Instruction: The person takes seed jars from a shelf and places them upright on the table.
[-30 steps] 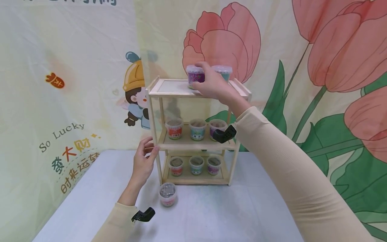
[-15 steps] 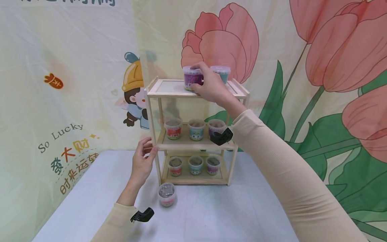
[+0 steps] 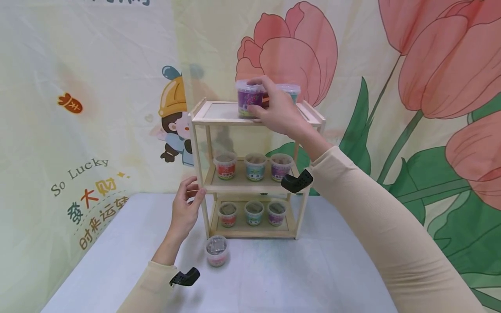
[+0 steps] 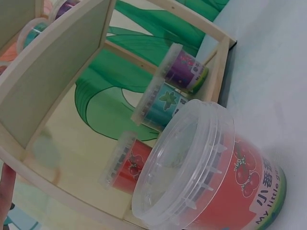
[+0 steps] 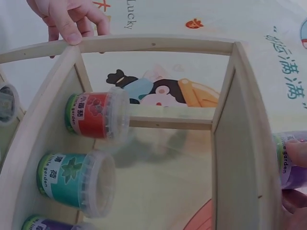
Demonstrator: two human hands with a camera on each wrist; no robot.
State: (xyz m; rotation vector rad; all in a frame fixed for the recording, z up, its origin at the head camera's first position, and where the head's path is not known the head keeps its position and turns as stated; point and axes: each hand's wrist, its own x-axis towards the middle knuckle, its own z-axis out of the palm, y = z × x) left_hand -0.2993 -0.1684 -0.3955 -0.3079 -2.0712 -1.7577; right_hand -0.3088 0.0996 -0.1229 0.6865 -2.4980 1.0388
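Note:
My right hand (image 3: 279, 108) grips a purple-labelled plastic tub (image 3: 247, 98) with a clear lid, thumb in front and fingers over the rim. The tub stands upright at the front part of the top shelf of a small wooden rack (image 3: 219, 122). Behind the hand, a teal tub (image 3: 292, 89) is partly hidden on the same shelf. My left hand (image 3: 185, 213) holds the rack's left front post at the middle shelf; its thumb (image 5: 73, 37) presses the post in the right wrist view. Just in front of the rack's left foot, a red-labelled tub (image 4: 240, 182) sits on the table.
On the middle shelf stand a red tub (image 3: 225, 167), a teal tub (image 3: 255, 168) and a purple tub (image 3: 280, 167). The bottom shelf bears another red (image 3: 228, 215), teal (image 3: 254, 214) and purple tub (image 3: 276, 214). A printed cloth (image 3: 117, 87) hangs behind the white table (image 3: 266, 278).
The purple tub has come slightly left and nearer to me on the top shelf, with my right hand still gripping it. My left hand stays on the post.

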